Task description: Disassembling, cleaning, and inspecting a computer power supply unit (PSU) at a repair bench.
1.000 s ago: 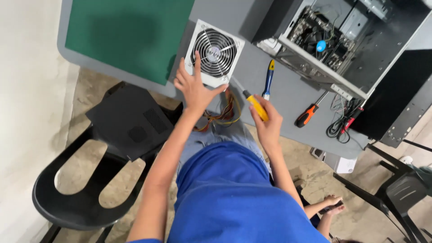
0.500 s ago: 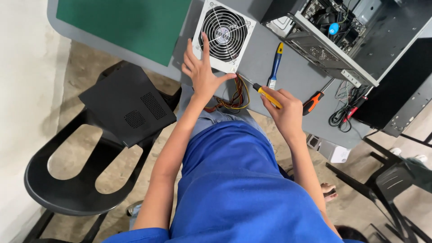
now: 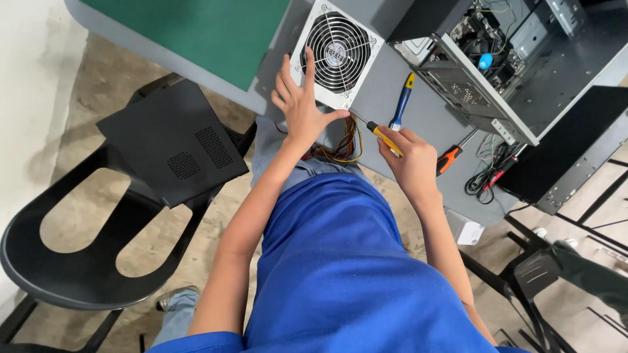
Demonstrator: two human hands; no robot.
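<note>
My left hand [image 3: 302, 104] lies open and flat against the near edge of the grey power supply [image 3: 335, 55] on the grey table [image 3: 386, 104]. My right hand [image 3: 411, 163] grips a yellow-handled screwdriver [image 3: 381, 136], now brought closer; its long axis slants up-left, tip pointing at the supply's near corner, ready for a screw

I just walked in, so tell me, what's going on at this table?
A person in a blue shirt steadies a power supply unit with the left hand and holds a yellow-handled screwdriver in the right hand, its tip at the unit's corner. An open computer case lies on the grey table, beside a blue screwdriver.
</note>
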